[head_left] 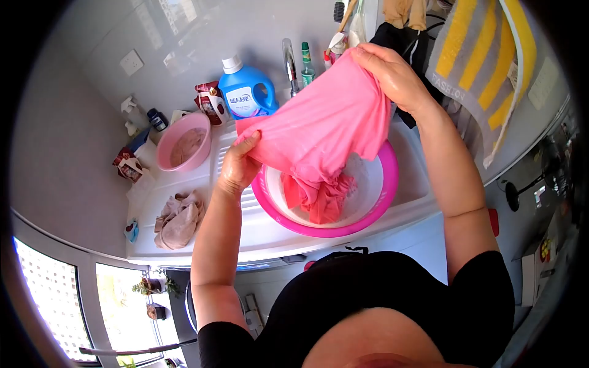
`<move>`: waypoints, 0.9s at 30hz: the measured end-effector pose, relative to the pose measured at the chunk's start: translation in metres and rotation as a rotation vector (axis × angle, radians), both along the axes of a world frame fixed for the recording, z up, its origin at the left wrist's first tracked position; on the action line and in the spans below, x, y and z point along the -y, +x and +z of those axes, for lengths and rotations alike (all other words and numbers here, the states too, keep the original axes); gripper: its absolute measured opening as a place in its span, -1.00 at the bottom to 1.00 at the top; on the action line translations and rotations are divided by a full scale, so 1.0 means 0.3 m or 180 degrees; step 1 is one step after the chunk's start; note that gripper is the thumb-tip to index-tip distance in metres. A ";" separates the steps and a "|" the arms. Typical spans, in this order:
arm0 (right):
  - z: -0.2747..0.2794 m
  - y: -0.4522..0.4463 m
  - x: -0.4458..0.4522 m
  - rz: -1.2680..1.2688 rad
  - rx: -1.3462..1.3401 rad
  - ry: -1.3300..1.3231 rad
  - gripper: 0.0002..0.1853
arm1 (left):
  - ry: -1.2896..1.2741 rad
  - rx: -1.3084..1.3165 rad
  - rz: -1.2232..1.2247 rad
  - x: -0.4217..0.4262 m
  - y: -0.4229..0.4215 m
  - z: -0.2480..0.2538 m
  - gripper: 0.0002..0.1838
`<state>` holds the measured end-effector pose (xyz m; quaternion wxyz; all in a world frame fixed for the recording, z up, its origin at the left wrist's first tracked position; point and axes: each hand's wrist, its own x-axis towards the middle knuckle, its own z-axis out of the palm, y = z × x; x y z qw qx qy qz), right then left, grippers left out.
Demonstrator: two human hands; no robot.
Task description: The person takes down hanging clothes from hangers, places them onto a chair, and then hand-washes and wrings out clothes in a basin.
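Note:
A wet pink garment (319,116) is stretched between my two hands above a basin. My left hand (240,162) pinches its lower left edge, and my right hand (392,76) grips its upper right corner. The cloth's lower end hangs bunched inside the white basin with a bright pink rim (390,184). Some suds or water show around it. Part of the basin's back rim is hidden behind the fabric.
Behind the basin stand a blue detergent bottle (245,89), a faucet (289,64) and a green bottle (308,64). To the left are a small pink basin (204,147) and a crumpled beige cloth (178,222). A striped towel (478,61) hangs at right.

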<state>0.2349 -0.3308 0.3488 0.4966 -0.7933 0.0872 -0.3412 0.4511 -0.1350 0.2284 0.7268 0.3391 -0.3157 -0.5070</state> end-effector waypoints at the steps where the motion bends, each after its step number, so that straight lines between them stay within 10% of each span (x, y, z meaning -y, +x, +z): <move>1: -0.004 0.004 0.000 0.0276 -0.0021 0.0558 -0.69 | -0.0021 -0.0030 0.0021 -0.005 -0.005 -0.005 -0.51; 21: -0.084 -0.081 0.067 0.0944 -0.0311 0.1251 -0.81 | 0.0286 -0.0234 -0.0368 -0.022 -0.010 -0.060 -0.53; 27: -0.145 -0.081 0.074 0.0048 -0.0949 0.0246 -0.70 | -0.0024 -0.0064 0.0241 0.024 0.042 -0.014 -0.53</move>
